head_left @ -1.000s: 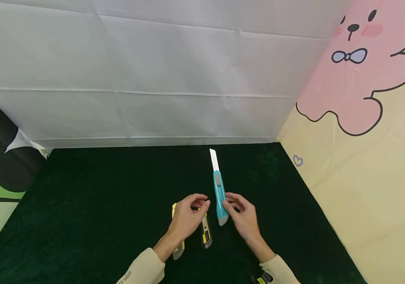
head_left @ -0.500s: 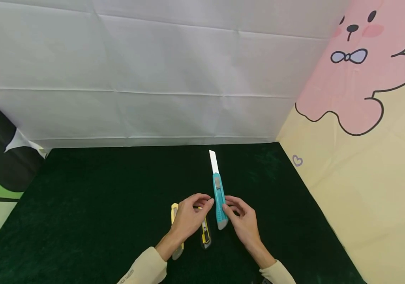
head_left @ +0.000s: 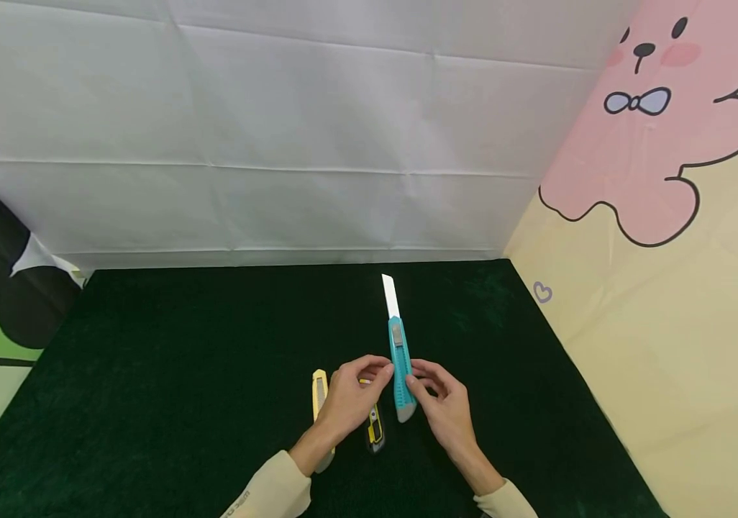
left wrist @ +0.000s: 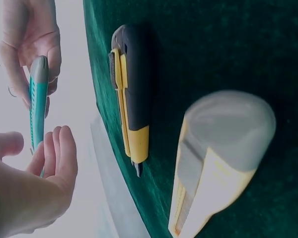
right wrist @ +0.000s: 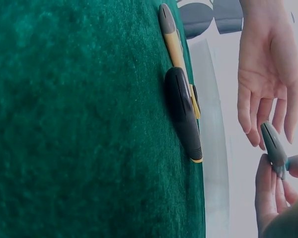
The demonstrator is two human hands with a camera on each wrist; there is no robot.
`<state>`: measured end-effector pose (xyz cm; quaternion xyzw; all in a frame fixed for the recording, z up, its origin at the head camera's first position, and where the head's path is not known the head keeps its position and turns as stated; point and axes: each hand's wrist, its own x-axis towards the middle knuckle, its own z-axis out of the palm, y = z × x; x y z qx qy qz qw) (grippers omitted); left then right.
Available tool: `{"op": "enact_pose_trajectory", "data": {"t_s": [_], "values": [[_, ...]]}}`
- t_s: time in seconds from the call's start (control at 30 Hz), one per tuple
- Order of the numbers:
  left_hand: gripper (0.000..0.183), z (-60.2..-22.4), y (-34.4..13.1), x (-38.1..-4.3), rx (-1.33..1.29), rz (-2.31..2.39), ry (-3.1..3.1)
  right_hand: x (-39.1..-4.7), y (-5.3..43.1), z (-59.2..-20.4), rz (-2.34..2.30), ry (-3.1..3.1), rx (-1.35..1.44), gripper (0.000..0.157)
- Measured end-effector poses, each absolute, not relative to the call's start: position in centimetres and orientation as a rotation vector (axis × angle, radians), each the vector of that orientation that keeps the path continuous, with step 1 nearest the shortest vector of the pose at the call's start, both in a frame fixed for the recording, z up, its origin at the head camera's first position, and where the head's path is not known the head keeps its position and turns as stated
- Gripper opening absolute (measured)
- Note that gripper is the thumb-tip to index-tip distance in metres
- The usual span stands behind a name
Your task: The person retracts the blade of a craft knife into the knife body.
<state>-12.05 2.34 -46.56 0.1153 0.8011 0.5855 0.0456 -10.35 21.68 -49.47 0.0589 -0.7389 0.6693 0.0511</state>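
My right hand (head_left: 443, 403) pinches the lower part of a teal utility knife (head_left: 400, 360) between thumb and fingers. The knife is raised above the table, its white blade (head_left: 390, 296) slid far out and pointing away from me. On its other side is my left hand (head_left: 351, 396), fingertips beside the handle; in the left wrist view its thumb (left wrist: 10, 144) stands apart from the knife. Partly behind the left hand lie a black-and-yellow utility knife (left wrist: 134, 89) and a pale yellow utility knife (left wrist: 213, 188) with a grey end.
A dark green cloth (head_left: 181, 360) covers the table. White sheeting (head_left: 278, 129) hangs along the back edge, and a cream wall covering (head_left: 667, 345) with a pink bear (head_left: 654, 151) borders the right side.
The left hand has moved right, bringing its fingertips up to the teal utility knife. The right hand and that knife have shifted slightly toward me.
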Motion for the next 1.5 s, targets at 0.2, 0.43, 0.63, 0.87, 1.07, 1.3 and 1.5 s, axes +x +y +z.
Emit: {"op": "enact_pose_trajectory", "data": {"t_s": [0.2, 0.43, 0.63, 0.87, 1.07, 1.3, 1.5], "values": [[0.032, -46.78, 2.57, -11.96, 0.325, 1.805, 2.419, -10.05, 21.64, -49.42, 2.045, -2.230, 0.187, 0.030], [0.033, -46.94, 2.72, -11.93, 0.306, 1.837, 2.362, -9.89, 21.56, -49.52, 2.046, -2.214, 0.198, 0.030], [0.036, -47.04, 2.77, -11.69, 0.303, 1.843, 2.333, -9.70, 21.41, -49.53, 2.080, -2.210, 0.197, 0.031], [0.037, -47.27, 2.90, -11.56, 0.300, 1.894, 2.257, -9.61, 21.32, -49.53, 2.102, -2.192, 0.232, 0.031], [0.038, -47.41, 2.93, -11.42, 0.332, 1.914, 2.263, -9.59, 21.23, -49.52, 2.102, -2.206, 0.220, 0.032], [0.036, -47.37, 3.13, -11.33, 0.324, 1.949, 2.268, -9.63, 21.17, -49.58, 2.117, -2.214, 0.208, 0.032], [0.033, -47.36, 3.19, -11.25, 0.300, 1.963, 2.276, -9.70, 21.06, -49.56, 2.108, -2.225, 0.207, 0.030]]}}
